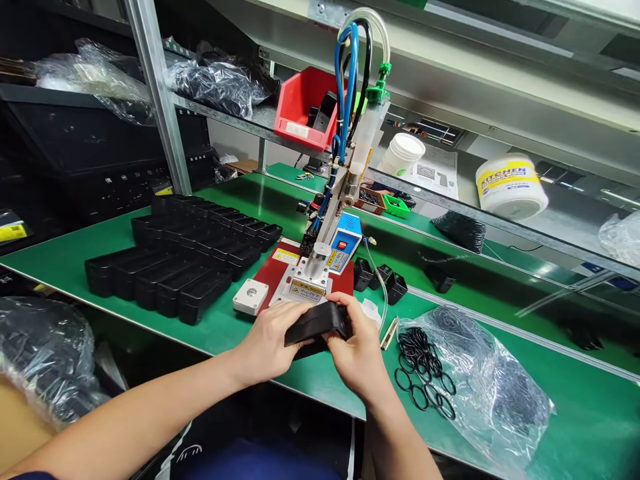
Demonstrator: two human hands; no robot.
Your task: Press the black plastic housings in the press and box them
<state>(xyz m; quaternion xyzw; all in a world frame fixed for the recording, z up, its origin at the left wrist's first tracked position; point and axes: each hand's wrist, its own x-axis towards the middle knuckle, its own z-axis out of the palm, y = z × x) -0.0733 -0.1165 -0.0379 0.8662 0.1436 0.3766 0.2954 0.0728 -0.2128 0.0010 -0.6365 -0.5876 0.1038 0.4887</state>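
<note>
Both my hands grip one black plastic housing [316, 321] just above the front edge of the green bench. My left hand [270, 343] wraps its left end, fingers curled under it. My right hand [357, 347] closes over its right end, thumb on top. Directly behind the housing stands a dispensing fixture [320, 263] on a red base, with a syringe [369, 130] and blue and black hoses rising from it. Loose black rubber O-rings [423, 373] lie on the mat right of my right hand, spilling from a clear plastic bag [493, 383].
Rows of black housings [180, 257] fill the bench at left. A white push-button box [251, 297] sits beside the fixture. Small black parts [380, 277] lie behind it. A red bin [306, 107] and white tubs [510, 185] stand on the shelf. Bagged parts [45, 353] sit lower left.
</note>
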